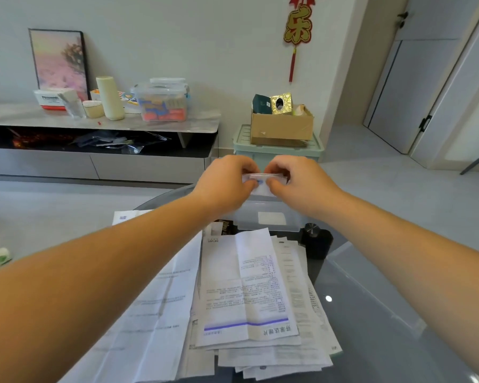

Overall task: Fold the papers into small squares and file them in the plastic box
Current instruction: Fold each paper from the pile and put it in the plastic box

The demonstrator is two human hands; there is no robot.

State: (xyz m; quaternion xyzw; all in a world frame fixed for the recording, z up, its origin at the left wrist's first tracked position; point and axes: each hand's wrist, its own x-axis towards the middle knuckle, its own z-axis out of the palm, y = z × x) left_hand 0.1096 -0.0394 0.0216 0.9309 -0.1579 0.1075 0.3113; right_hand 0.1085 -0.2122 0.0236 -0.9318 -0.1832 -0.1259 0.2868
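Both of my hands pinch one small folded paper (262, 186), held in the air above the clear plastic box (268, 217). My left hand (227, 183) grips its left end and my right hand (296, 181) its right end. The box stands at the far side of the glass table, with a white folded piece lying inside it. A pile of unfolded printed papers (249, 294) lies on the table between my forearms. My left forearm covers part of the pile.
A black round-topped object (315, 239) stands right of the box. The glass table (385, 313) is round. Beyond it are a low cabinet (100, 123) with containers, and a cardboard box (281, 125) on a green bin.
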